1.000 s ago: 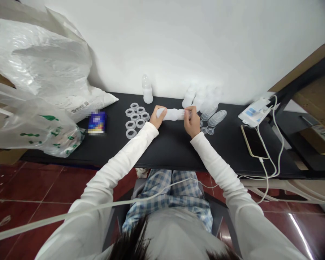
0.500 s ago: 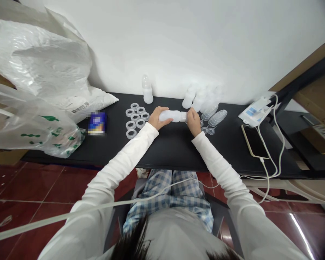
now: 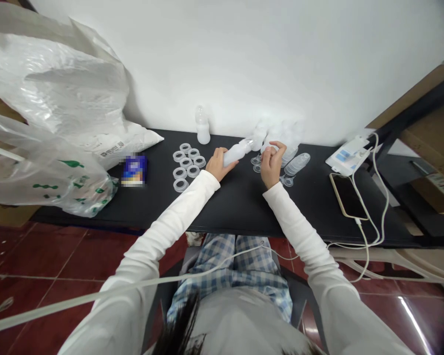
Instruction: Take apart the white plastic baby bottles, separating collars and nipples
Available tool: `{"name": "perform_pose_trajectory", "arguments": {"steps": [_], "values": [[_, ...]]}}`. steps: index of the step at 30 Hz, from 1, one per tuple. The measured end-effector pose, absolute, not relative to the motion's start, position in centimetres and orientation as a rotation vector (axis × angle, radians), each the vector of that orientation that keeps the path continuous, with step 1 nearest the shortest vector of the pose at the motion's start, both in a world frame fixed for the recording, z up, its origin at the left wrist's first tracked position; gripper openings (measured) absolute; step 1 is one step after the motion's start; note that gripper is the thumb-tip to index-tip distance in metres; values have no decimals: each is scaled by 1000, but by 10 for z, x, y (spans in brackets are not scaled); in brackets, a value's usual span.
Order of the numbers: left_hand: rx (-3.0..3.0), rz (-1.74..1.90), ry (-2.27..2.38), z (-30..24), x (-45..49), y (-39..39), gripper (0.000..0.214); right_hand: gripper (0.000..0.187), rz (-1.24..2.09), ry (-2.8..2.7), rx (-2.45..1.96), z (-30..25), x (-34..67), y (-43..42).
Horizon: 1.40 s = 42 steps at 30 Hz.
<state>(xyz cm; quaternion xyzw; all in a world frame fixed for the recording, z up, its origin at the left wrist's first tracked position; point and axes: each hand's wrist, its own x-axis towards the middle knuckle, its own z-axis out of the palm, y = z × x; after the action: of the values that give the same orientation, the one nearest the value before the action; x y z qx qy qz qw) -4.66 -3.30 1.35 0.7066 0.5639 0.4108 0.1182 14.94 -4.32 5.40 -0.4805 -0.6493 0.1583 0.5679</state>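
My left hand is wrapped round a frosted white baby bottle. The bottle slants up to the right, its clear-looking top end apart from my right hand. That hand hovers over the black table with its index finger raised and the other fingers bent. Nothing shows between them. Beside it lie small clear discs and a stack of clear dome caps. Several white bottles stand behind my hands. Left of my left hand are several translucent rings.
A capped bottle stands against the wall. On the left are a blue box and large plastic bags. A phone with a white cable and a white power strip lie on the right of the table.
My right hand has come off the bottle's top end and its index finger has lifted. The bottle in my left hand has tilted, its top end now pointing further away.
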Motion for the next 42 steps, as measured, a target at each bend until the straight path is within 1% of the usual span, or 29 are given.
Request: {"name": "perform_pose_trajectory", "arguments": {"steps": [4, 7, 10, 12, 19, 25, 34, 39, 42], "values": [[1881, 1075, 1918, 21, -46, -29, 40, 23, -36, -1750, -1505, 51, 145, -45], [1763, 1053, 2072, 22, -43, -22, 41, 30, -197, -2008, -1722, 44, 132, -49], [1732, 1050, 2191, 22, -35, -17, 49, 39, -216, -2110, -1855, 39, 124, -54], [1745, 1048, 2232, 22, -29, -14, 53, 41, -239, -2116, -1903, 38, 123, -56], [1758, 1065, 2198, 26, -12, 2, 51, 36, -396, -2100, -1857, 36, 136, -51], [1690, 1128, 2144, 24, -11, 17, 46, 34, -410, -2106, -1848, 33, 135, -53], [1529, 1079, 2189, 28, -11, 17, 48, 23, -424, -2136, -1852, 33, 136, -56], [1450, 1157, 2218, 32, -10, 19, 51, 30, -399, -2164, -1849, 32, 136, -56], [1409, 1228, 2200, 33, -12, 22, 57, 34, -372, -2177, -1828, 33, 138, -54]]}}
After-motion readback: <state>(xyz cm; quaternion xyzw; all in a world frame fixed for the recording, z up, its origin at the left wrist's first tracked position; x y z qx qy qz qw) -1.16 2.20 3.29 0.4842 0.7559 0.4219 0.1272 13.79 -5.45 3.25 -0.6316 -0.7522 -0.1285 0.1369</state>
